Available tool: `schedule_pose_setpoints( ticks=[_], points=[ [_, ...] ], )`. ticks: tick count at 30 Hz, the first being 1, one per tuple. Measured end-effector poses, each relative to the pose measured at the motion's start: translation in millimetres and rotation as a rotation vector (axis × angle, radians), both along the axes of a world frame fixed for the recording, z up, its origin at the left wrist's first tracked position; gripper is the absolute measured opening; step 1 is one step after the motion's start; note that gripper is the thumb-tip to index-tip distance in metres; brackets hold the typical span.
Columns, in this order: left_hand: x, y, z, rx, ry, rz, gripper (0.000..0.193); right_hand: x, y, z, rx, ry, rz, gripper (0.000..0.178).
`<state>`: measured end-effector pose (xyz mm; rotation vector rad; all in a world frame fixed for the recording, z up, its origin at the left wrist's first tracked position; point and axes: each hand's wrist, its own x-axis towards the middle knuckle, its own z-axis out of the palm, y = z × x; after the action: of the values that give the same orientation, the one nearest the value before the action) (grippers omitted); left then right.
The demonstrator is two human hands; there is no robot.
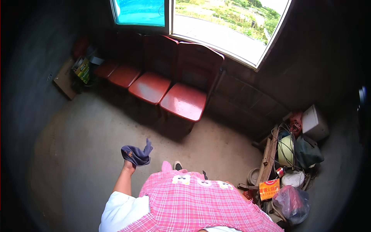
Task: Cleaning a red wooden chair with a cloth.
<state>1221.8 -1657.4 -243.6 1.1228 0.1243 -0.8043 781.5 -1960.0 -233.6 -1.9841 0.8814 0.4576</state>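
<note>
My left hand [130, 166] reaches forward past the pink checked apron [193, 201], closed on a dark blue-grey cloth [136, 155]. Bunched over the fingers, the cloth has a small orange motif and one end sticking up. It is held in the air over the floor. A thin strip of skin shows at the apron's right edge, but my right hand itself is hidden behind the apron. Ahead stands a row of red wooden chairs [184, 101] with glossy seats.
A wide window [228, 31] opens above the chairs. On the right lie a wooden frame [267, 156], an orange box [269, 189], a clear plastic bag [291, 204] and a white box [315, 123]. Flattened cardboard [65, 80] leans at the far left.
</note>
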Motion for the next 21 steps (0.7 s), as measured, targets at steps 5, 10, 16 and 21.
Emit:
schedule_pose_setpoints(
  ticks=[5, 10, 16, 21],
  points=[
    [61, -109, 41, -0.072, -0.097, -0.234, 0.044, 22, -42, -6, -0.123, 0.046, -0.196, 0.059],
    [58, -206, 52, 0.011, -0.461, -0.464, 0.051, 97, -73, 14, 0.194, -0.36, -0.561, 0.037],
    [19, -297, 121, 0.038, -1.104, -1.018, 0.051, 236, -119, 73, 0.44, -0.529, -0.614, 0.039],
    [5, -337, 139, 0.016, -0.714, -0.952, 0.04, 297, -158, 90, 0.553, -0.715, -0.071, 0.048]
  ],
)
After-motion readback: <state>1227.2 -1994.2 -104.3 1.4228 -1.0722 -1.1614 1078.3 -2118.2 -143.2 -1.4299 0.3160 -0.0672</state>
